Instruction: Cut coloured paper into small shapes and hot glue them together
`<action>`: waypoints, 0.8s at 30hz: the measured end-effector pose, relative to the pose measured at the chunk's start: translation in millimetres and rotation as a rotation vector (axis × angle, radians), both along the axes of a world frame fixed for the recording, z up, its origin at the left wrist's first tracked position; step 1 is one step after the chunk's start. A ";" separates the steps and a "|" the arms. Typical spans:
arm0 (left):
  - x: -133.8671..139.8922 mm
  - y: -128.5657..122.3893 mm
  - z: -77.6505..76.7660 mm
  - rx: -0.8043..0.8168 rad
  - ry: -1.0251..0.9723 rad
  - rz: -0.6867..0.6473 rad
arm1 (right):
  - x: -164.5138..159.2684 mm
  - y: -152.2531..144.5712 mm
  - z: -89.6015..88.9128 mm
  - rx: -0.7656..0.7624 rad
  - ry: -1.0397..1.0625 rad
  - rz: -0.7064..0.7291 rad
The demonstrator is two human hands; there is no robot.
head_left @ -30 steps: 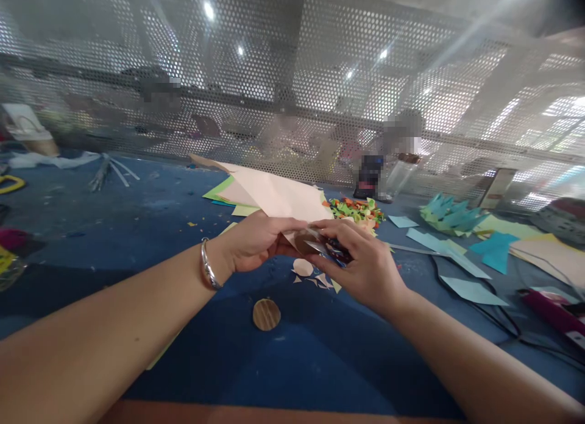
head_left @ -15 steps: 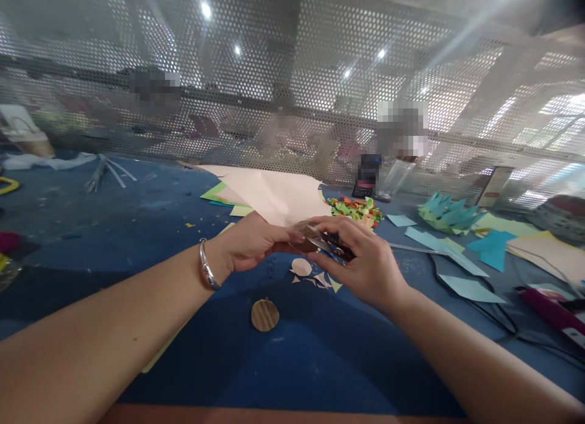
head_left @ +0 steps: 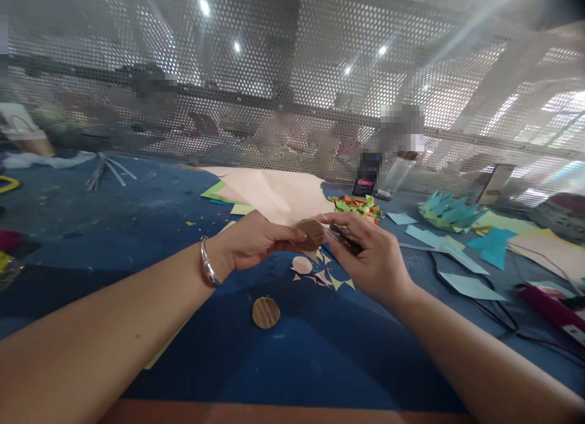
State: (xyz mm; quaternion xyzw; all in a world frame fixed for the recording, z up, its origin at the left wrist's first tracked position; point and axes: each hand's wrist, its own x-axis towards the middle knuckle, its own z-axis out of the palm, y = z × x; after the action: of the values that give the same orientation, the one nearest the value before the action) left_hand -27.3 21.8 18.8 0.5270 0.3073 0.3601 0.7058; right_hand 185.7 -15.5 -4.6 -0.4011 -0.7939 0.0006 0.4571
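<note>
Between thumb and fingers, my left hand (head_left: pixel 260 240) grips a brown cardboard disc (head_left: pixel 309 235) by its left side. A strip of pale paper seems to hang at the disc's lower edge. My right hand (head_left: pixel 372 250) is closed around a pair of scissors (head_left: pixel 340 236), whose blades point left toward the disc; the handles are mostly hidden by my fingers. Below the hands lie a pale pink paper circle (head_left: pixel 302 265) and several pointed paper scraps (head_left: pixel 323 276). Closer to me, a second brown disc (head_left: pixel 265 313) with lighter stripes rests flat on the blue table (head_left: pixel 219 363).
Large pale paper sheets (head_left: pixel 278 189) lie behind my hands, beside a pile of green and orange clippings (head_left: pixel 359 208). To the right are blue paper pieces (head_left: pixel 473 286), a spiky blue paper form (head_left: pixel 448 212), black cable and a magenta tool (head_left: pixel 553 308). A perforated metal screen (head_left: pixel 256 95) stands behind.
The disc in my left hand has turned to show its brown face. My right hand with the scissors has shifted slightly right, away from it. More scraps show on the table.
</note>
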 end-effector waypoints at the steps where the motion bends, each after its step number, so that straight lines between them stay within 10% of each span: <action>1: -0.2 0.2 -0.5 0.003 -0.004 -0.004 | -0.5 -0.5 0.1 -0.014 0.003 -0.002; 14: 2.0 -1.3 -1.4 0.013 -0.041 -0.002 | -2.2 -1.3 1.2 0.020 0.039 -0.058; 24: 9.7 -2.3 -1.4 0.097 -0.126 0.146 | -2.3 7.3 5.9 -0.347 0.191 -0.070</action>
State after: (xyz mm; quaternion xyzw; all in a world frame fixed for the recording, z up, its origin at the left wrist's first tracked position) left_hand -17.6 19.5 17.4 0.5130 0.2821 0.4574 0.6694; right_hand 183.4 -8.2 1.3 -0.4992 -0.7205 0.1597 0.4541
